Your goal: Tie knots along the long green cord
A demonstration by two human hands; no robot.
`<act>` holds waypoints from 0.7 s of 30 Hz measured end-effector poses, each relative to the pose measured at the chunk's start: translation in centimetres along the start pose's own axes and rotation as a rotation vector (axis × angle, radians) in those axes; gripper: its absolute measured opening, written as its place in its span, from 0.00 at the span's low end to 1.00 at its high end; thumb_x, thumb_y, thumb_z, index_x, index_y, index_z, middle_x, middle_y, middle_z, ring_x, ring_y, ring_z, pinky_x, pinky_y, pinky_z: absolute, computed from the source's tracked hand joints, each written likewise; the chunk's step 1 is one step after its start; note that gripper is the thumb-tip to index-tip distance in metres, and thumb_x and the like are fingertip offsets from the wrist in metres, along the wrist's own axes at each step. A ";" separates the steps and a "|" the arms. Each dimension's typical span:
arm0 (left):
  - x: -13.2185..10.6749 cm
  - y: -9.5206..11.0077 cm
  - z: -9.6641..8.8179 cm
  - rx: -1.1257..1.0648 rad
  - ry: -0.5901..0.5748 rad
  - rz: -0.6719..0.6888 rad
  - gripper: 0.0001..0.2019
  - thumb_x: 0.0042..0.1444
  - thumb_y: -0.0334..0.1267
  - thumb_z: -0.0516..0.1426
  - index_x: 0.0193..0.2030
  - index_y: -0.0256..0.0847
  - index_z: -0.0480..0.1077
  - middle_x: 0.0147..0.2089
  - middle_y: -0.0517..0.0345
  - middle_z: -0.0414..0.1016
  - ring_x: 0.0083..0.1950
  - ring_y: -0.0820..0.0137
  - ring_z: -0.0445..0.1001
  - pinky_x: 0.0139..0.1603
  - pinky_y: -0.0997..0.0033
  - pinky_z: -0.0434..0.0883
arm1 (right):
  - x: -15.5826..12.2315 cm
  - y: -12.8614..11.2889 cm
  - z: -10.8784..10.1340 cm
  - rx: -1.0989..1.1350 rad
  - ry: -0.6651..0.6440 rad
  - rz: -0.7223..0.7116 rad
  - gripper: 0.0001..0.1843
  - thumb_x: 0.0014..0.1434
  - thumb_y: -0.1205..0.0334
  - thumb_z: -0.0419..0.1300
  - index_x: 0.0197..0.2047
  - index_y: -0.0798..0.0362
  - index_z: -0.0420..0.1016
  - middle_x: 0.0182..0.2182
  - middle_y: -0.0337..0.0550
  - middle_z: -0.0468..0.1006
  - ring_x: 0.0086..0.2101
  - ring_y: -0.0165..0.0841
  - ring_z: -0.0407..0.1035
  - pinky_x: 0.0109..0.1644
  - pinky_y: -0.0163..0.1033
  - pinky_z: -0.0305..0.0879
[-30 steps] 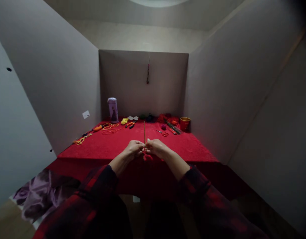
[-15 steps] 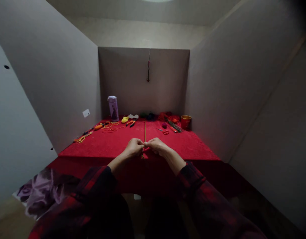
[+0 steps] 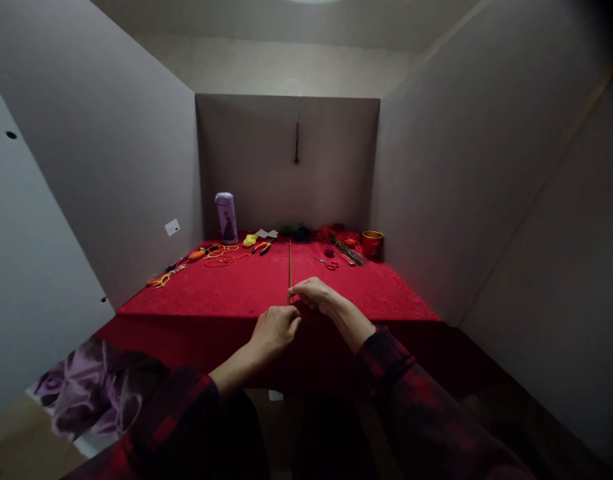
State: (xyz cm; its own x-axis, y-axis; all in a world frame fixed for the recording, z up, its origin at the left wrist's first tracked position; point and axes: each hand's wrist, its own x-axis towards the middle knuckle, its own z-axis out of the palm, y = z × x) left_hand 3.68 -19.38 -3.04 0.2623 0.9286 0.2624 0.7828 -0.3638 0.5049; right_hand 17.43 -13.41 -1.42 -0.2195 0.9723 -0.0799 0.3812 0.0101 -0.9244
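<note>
A thin green-brown stick point(image 3: 289, 267) runs from the near edge of the red table point(image 3: 236, 293) toward the back. My right hand point(image 3: 314, 294) pinches the stick at its near end. Lower and nearer to me, my left hand point(image 3: 278, 329) hangs over the table's front edge with its fingers curled in a pinch; what it holds is too dark to make out. Both arms wear red-and-black plaid sleeves.
Along the back stand a purple flask point(image 3: 226, 218) and a red cup point(image 3: 372, 245), with red scissors point(image 3: 327, 263), orange-handled pliers point(image 3: 260, 248), yellow and orange cords point(image 3: 217, 254) and dark stems point(image 3: 347, 253). Grey panels wall three sides. Purple cloth point(image 3: 81, 393) lies lower left.
My left hand has left the stick and dropped down and toward me, below the table's front edge. My right hand stays pinched on the stick.
</note>
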 end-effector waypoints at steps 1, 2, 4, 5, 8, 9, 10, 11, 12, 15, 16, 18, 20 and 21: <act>0.1 -0.1 -0.2 -0.045 0.005 0.005 0.11 0.51 0.41 0.55 0.23 0.39 0.72 0.23 0.56 0.73 0.28 0.69 0.70 0.28 0.74 0.58 | -0.2 0.0 -0.1 0.004 0.002 -0.007 0.13 0.49 0.64 0.59 0.17 0.55 0.61 0.10 0.30 0.57 0.14 0.22 0.48 0.18 0.31 0.44; 0.5 -0.3 -0.5 -0.113 0.039 -0.007 0.13 0.51 0.44 0.55 0.21 0.38 0.71 0.22 0.57 0.71 0.27 0.70 0.69 0.28 0.74 0.57 | -0.3 0.0 -0.1 0.008 0.005 -0.014 0.13 0.49 0.64 0.58 0.17 0.55 0.62 0.11 0.30 0.57 0.14 0.22 0.48 0.18 0.31 0.44; 1.7 -0.9 -1.2 -0.292 0.164 -0.078 0.13 0.51 0.44 0.55 0.22 0.37 0.69 0.23 0.58 0.70 0.26 0.72 0.68 0.27 0.75 0.57 | -0.6 -0.1 -0.2 0.014 0.005 -0.029 0.12 0.50 0.64 0.57 0.18 0.55 0.62 0.11 0.31 0.57 0.15 0.22 0.49 0.19 0.31 0.45; 2.6 -1.2 -1.5 -0.351 0.205 -0.120 0.10 0.52 0.41 0.54 0.26 0.37 0.69 0.24 0.58 0.71 0.26 0.73 0.67 0.27 0.76 0.58 | -0.7 -0.1 -0.1 0.015 0.002 -0.037 0.12 0.50 0.64 0.57 0.18 0.55 0.62 0.11 0.31 0.57 0.15 0.23 0.50 0.19 0.31 0.45; 4.9 -2.0 -1.5 -0.446 0.107 -0.183 0.08 0.52 0.35 0.50 0.28 0.36 0.68 0.19 0.60 0.67 0.18 0.76 0.62 0.21 0.77 0.56 | -0.7 0.0 -0.1 0.012 -0.009 -0.060 0.12 0.51 0.63 0.57 0.18 0.54 0.62 0.11 0.31 0.57 0.15 0.23 0.50 0.19 0.31 0.45; 5.4 -2.2 -1.3 -0.475 0.040 -0.187 0.09 0.51 0.35 0.50 0.27 0.35 0.68 0.16 0.61 0.64 0.16 0.76 0.61 0.20 0.77 0.56 | -0.7 0.0 -0.1 0.009 -0.015 -0.067 0.12 0.51 0.62 0.57 0.19 0.54 0.62 0.11 0.31 0.57 0.15 0.23 0.50 0.19 0.31 0.45; 5.8 -2.4 -1.0 -0.504 -0.023 -0.185 0.09 0.51 0.35 0.50 0.25 0.35 0.68 0.14 0.62 0.63 0.15 0.77 0.60 0.18 0.77 0.55 | -0.6 0.1 -0.1 0.005 -0.021 -0.074 0.12 0.51 0.61 0.57 0.19 0.54 0.62 0.12 0.30 0.57 0.15 0.23 0.50 0.19 0.31 0.45; 6.0 -2.5 -0.8 -0.530 -0.077 -0.180 0.09 0.50 0.36 0.51 0.23 0.36 0.67 0.13 0.63 0.61 0.14 0.77 0.58 0.18 0.77 0.54 | -0.6 0.1 -0.1 -0.001 -0.028 -0.081 0.12 0.51 0.61 0.56 0.20 0.54 0.62 0.12 0.30 0.57 0.15 0.23 0.49 0.19 0.31 0.45; 6.1 -2.6 -0.6 -0.551 -0.116 -0.175 0.10 0.49 0.37 0.52 0.21 0.36 0.66 0.13 0.64 0.60 0.13 0.78 0.57 0.17 0.77 0.53 | -0.5 0.2 -0.2 -0.008 -0.035 -0.088 0.12 0.51 0.60 0.56 0.20 0.54 0.62 0.12 0.30 0.57 0.15 0.22 0.49 0.19 0.31 0.45; 6.0 -2.8 -0.7 -0.583 -0.160 -0.173 0.13 0.47 0.41 0.55 0.17 0.37 0.63 0.11 0.68 0.54 0.12 0.81 0.51 0.15 0.78 0.48 | -0.4 0.3 -0.3 -0.038 -0.051 -0.105 0.14 0.52 0.56 0.57 0.20 0.54 0.61 0.13 0.29 0.56 0.14 0.22 0.48 0.18 0.31 0.44; 6.0 -2.9 -0.9 -0.585 -0.160 -0.175 0.14 0.46 0.42 0.56 0.16 0.37 0.62 0.11 0.69 0.52 0.12 0.81 0.49 0.15 0.77 0.46 | -0.3 0.3 -0.3 -0.054 -0.054 -0.109 0.15 0.51 0.55 0.57 0.21 0.54 0.61 0.13 0.29 0.56 0.14 0.22 0.48 0.18 0.31 0.44; 6.0 -3.2 -1.3 -0.587 -0.154 -0.179 0.14 0.43 0.43 0.59 0.16 0.37 0.63 0.11 0.69 0.53 0.12 0.82 0.49 0.15 0.77 0.45 | -0.3 0.4 -0.5 -0.097 -0.050 -0.114 0.15 0.51 0.53 0.57 0.21 0.54 0.62 0.13 0.30 0.57 0.15 0.22 0.49 0.18 0.31 0.44; 6.2 -3.5 -1.3 -0.596 -0.138 -0.191 0.12 0.40 0.41 0.60 0.17 0.36 0.65 0.12 0.69 0.54 0.13 0.82 0.50 0.15 0.77 0.45 | -0.4 0.5 -0.5 -0.160 -0.023 -0.115 0.15 0.51 0.54 0.57 0.22 0.55 0.63 0.13 0.31 0.57 0.15 0.23 0.50 0.19 0.32 0.43; 6.4 -3.6 -1.2 -0.605 -0.126 -0.200 0.11 0.39 0.40 0.61 0.18 0.35 0.66 0.12 0.69 0.55 0.13 0.82 0.50 0.15 0.77 0.45 | -0.4 0.6 -0.5 -0.197 0.003 -0.118 0.14 0.52 0.55 0.56 0.22 0.55 0.63 0.13 0.31 0.57 0.15 0.23 0.50 0.19 0.32 0.43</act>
State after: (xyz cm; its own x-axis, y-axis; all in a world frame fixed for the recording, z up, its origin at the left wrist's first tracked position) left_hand 1.87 -12.26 -2.15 0.2376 0.9707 0.0352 0.3767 -0.1255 0.9178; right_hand 18.24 -13.71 -1.71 -0.2707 0.9623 0.0262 0.5210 0.1693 -0.8366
